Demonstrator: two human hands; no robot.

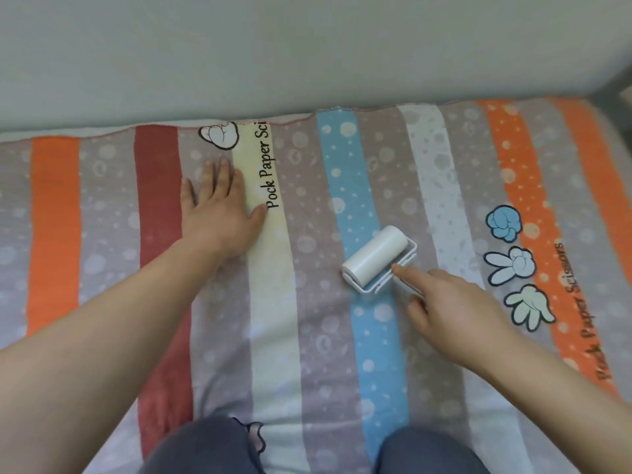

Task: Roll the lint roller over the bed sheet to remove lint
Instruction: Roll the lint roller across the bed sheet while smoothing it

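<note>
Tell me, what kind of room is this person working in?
Most likely a bedroom: the person kneels on a bed covered by a striped sheet that runs up to a plain wall, with a lint roller resting on the fabric.

I see the lint roller lying on the bed sheet, right of the middle. My left hand lies flat on the sheet, well to the roller's left. My right hand is just behind the roller, on its handle.

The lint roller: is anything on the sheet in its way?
Nothing visible. The right hand holds the lint roller on the blue stripe; the bed sheet around it lies bare. The left hand rests flat, well off to the side.
</note>
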